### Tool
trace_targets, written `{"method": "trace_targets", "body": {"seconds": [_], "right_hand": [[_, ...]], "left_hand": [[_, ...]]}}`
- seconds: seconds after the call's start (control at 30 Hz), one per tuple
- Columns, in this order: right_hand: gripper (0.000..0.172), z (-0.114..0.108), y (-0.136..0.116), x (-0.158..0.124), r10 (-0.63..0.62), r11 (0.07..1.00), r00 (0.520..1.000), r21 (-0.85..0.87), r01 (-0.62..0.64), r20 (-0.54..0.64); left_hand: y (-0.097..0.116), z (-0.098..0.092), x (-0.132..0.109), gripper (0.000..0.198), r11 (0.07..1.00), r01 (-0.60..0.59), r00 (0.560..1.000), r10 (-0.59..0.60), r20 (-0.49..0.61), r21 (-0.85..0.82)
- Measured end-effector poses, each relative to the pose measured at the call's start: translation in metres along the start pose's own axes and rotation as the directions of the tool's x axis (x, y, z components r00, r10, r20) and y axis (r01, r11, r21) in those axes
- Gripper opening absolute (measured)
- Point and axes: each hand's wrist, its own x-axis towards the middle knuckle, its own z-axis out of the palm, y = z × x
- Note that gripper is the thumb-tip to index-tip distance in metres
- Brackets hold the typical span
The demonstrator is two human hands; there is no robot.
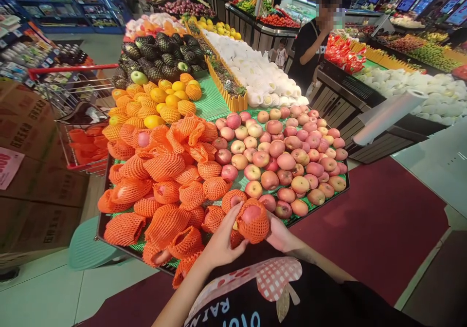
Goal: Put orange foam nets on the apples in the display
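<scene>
Both of my hands hold one apple in an orange foam net [252, 220] over the near edge of a fruit display tray [101, 220]. My left hand [222, 242] grips the net's left side with fingers curled round it. My right hand [279, 233] cups it from the right and below. Beside them on the tray lie several bare pink apples [284, 161] on the right. A heap of orange foam nets [164, 186], some with apples inside, fills the left.
Behind the apples lie oranges [171, 98], dark avocados [160, 54] and white-netted fruit [255, 74]. A red shopping cart [78, 118] with orange nets stands at the left by cardboard boxes. A person in black [310, 45] stands at the far counter. A plastic bag roll [386, 115] sits at right.
</scene>
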Motion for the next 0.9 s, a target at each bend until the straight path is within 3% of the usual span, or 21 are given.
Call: {"method": "trace_targets", "body": {"seconds": [0.13,0.3,0.37,0.43,0.5,0.57,0.63,0.73,0.83,0.9], "right_hand": [[0.062,0.003,-0.002,-0.005,0.042,0.995,0.994,0.082,-0.05,0.098],[0.059,0.004,-0.007,0.008,-0.009,1.0,0.992,-0.02,0.012,0.128],[0.054,0.006,-0.013,0.017,0.008,0.998,0.992,-0.065,0.0,0.123],[0.052,0.008,-0.022,0.024,0.004,0.992,0.988,-0.126,0.016,0.154],[0.05,0.009,-0.035,0.029,-0.071,0.977,0.986,-0.189,0.099,0.151],[0.045,0.004,-0.047,0.03,-0.189,0.95,0.98,-0.241,0.198,0.062],[0.041,-0.007,-0.057,0.03,-0.291,0.924,0.955,-0.278,0.263,-0.062],[0.04,-0.03,-0.064,0.026,-0.356,0.907,0.917,-0.304,0.293,-0.178],[0.042,-0.049,-0.063,0.021,-0.366,0.909,0.901,-0.3,0.291,-0.235],[0.041,-0.056,-0.061,0.017,-0.376,0.908,0.891,-0.294,0.299,-0.254]], "left_hand": [[-0.001,0.01,0.004,0.113,0.999,0.033,0.994,-0.033,-0.104,-0.001],[-0.002,0.01,0.021,0.1,1.0,0.03,0.953,-0.03,-0.302,-0.006],[0.0,-0.005,0.031,0.095,0.999,0.052,0.924,-0.049,-0.379,-0.002],[0.0,-0.03,0.044,0.09,0.988,0.149,0.872,-0.117,-0.476,0.029],[-0.003,-0.06,0.058,0.087,0.93,0.349,0.783,-0.225,-0.58,0.11],[-0.008,-0.089,0.07,0.088,0.78,0.585,0.688,-0.331,-0.646,0.223],[-0.015,-0.112,0.08,0.087,0.599,0.711,0.673,-0.425,-0.606,0.369],[-0.026,-0.131,0.091,0.081,0.432,0.696,0.708,-0.549,-0.445,0.574],[-0.033,-0.145,0.104,0.091,0.355,0.658,0.705,-0.601,-0.377,0.664],[-0.036,-0.155,0.116,0.101,0.384,0.64,0.729,-0.576,-0.369,0.666]]}}
